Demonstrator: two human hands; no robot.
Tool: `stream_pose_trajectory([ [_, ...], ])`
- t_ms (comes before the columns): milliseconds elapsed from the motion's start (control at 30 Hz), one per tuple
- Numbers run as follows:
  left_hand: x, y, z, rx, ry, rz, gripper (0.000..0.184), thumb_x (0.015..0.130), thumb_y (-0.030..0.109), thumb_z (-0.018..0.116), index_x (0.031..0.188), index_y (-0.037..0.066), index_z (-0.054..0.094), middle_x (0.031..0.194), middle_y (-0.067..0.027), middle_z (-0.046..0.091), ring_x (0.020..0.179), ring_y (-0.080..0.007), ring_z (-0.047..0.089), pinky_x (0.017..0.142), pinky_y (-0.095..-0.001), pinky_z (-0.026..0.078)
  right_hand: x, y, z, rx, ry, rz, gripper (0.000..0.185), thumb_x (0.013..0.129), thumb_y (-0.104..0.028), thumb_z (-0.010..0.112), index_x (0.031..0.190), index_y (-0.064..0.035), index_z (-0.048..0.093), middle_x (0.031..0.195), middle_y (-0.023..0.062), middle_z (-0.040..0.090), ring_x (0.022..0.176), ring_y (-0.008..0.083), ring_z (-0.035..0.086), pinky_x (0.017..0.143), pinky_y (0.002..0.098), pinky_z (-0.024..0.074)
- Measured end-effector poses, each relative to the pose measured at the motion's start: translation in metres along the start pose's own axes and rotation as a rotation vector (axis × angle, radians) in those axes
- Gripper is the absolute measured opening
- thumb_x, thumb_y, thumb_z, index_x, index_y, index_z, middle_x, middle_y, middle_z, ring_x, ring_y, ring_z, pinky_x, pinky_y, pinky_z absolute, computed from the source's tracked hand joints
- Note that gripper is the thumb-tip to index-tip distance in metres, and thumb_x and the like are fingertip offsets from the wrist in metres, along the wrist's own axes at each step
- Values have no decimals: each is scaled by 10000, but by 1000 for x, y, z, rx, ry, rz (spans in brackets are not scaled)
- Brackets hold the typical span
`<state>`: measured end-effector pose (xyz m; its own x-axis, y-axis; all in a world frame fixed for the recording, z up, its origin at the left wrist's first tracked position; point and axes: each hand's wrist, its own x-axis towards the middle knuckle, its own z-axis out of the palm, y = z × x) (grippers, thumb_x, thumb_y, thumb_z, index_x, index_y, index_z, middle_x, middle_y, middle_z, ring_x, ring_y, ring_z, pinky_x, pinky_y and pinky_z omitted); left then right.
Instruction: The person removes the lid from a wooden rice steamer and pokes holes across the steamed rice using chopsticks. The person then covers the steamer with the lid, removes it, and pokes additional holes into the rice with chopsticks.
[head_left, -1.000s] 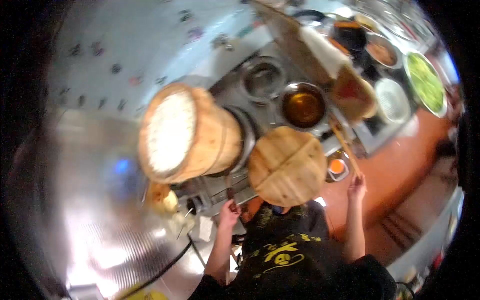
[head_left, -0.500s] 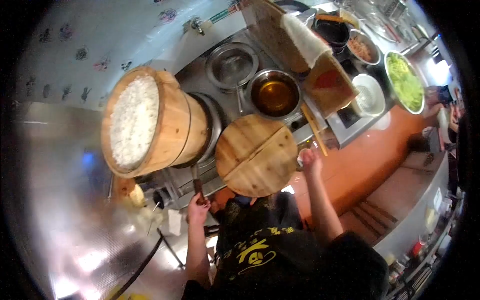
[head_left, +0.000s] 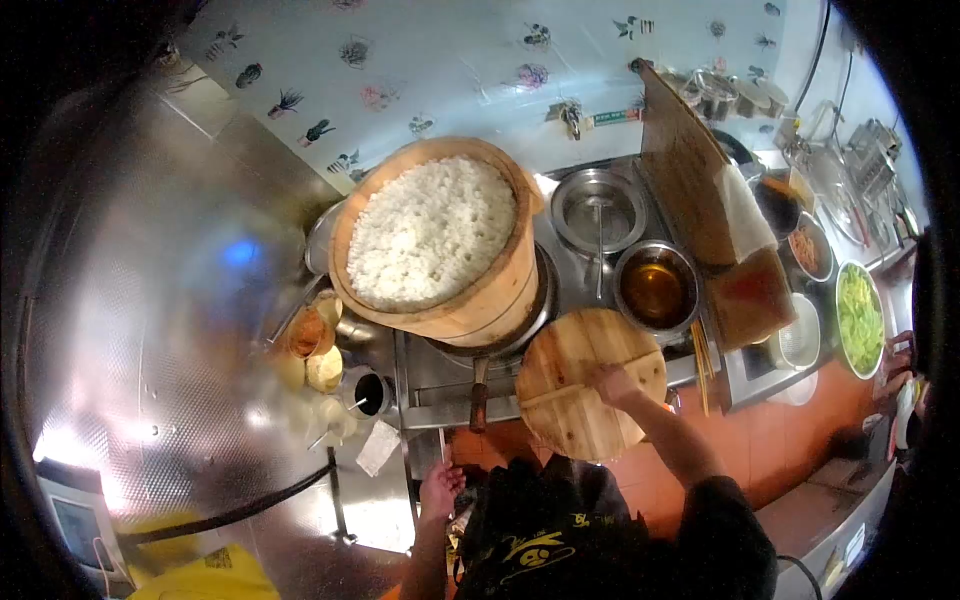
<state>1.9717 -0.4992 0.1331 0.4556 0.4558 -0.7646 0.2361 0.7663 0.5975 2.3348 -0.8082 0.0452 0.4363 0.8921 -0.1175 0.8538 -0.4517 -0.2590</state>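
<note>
A wooden barrel steamer [head_left: 490, 305] heaped with white rice [head_left: 430, 235] sits in a wok on the stove, tilted in this view. In front of it is a round wooden lid [head_left: 570, 355] with a raised bar across it. My right hand [head_left: 615, 385] is closed on that bar at the middle of the lid. Lower down, my left hand [head_left: 440, 490] holds nothing, its fingers loosely bent and apart. It is below the dark wooden wok handle [head_left: 479, 405], not touching it.
Right of the steamer stand a metal strainer pan [head_left: 570, 215] with a ladle and a pot of brown liquid [head_left: 655, 288]. Chopsticks [head_left: 702, 370] and a cardboard screen [head_left: 690, 170] come after. A bowl of lettuce [head_left: 860, 320] is far right; small condiment tubs [head_left: 325, 370] are left.
My left hand has let go of the wok handle and moved down. My right hand has moved from beside the lid onto its bar. The view has turned, showing the steamer further right.
</note>
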Motion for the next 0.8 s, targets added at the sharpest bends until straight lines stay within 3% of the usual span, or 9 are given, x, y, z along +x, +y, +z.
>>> stream_pose_trajectory([
  [67, 18, -18, -47, -42, 12, -43, 301, 913, 297, 539, 1039, 25, 558, 879, -139, 629, 781, -269, 615, 697, -395, 518, -4, 3, 30, -34, 100, -57, 368, 775, -133, 545, 1138, -91, 589, 1235, 104, 545, 1088, 280, 544, 911, 394, 450],
  [233, 37, -31, -95, -22, -27, -168, 321, 928, 300, 541, 1052, 4, 542, 836, -157, 636, 731, -270, 625, 645, -390, 527, -62, -38, -24, -81, 100, 13, 305, 762, -73, 566, 1059, -83, 637, 1116, 85, 617, 1014, 270, 582, 848, 368, 493],
  [333, 45, -37, -101, -31, -92, -231, 325, 940, 314, 525, 1033, 2, 537, 808, -151, 634, 679, -247, 614, 604, -373, 514, -100, -68, -76, -78, -2, 154, 261, 792, -95, 594, 1046, -98, 653, 1074, 44, 640, 991, 231, 591, 770, 334, 521],
  [433, 66, -54, -114, -50, -188, -181, 336, 938, 337, 524, 1018, 12, 550, 783, -124, 620, 687, -231, 605, 615, -356, 496, -126, -108, -148, -30, 144, 167, 210, 762, -111, 596, 962, -55, 626, 956, 88, 624, 909, 257, 606, 752, 361, 509],
  [500, 93, -82, -135, -11, -195, -160, 338, 931, 358, 531, 977, 25, 565, 780, -110, 616, 701, -229, 601, 633, -360, 489, -134, -134, -201, 5, 201, 312, 203, 780, -200, 669, 916, -51, 640, 961, 91, 637, 887, 269, 615, 703, 382, 512],
  [633, 48, -54, -107, 36, -153, -99, 345, 920, 395, 539, 889, 54, 584, 772, -92, 607, 731, -224, 594, 665, -364, 474, -111, -177, -325, -23, 366, 298, 192, 760, -144, 663, 904, -20, 629, 890, 131, 638, 842, 322, 617, 749, 402, 511],
  [667, 59, -66, -121, 13, -248, -109, 334, 927, 386, 527, 842, 67, 573, 760, -86, 594, 733, -220, 587, 656, -360, 464, -98, -177, -346, -49, 420, 256, 190, 755, -133, 656, 902, -16, 626, 870, 139, 633, 830, 330, 612, 747, 405, 508],
  [767, 68, -80, -132, 19, -166, -51, 328, 938, 376, 506, 831, 71, 564, 761, -86, 584, 728, -214, 574, 640, -355, 455, -38, -181, -403, -137, 587, 67, 198, 749, -115, 627, 915, -8, 615, 841, 155, 617, 804, 349, 593, 724, 423, 491],
  [800, 62, -74, -129, 21, -147, -23, 317, 942, 359, 498, 824, 71, 558, 739, -82, 566, 685, -214, 552, 609, -353, 443, -14, -188, -421, -150, 522, 105, 214, 751, -123, 621, 937, -15, 614, 851, 156, 621, 816, 348, 595, 720, 430, 487],
])
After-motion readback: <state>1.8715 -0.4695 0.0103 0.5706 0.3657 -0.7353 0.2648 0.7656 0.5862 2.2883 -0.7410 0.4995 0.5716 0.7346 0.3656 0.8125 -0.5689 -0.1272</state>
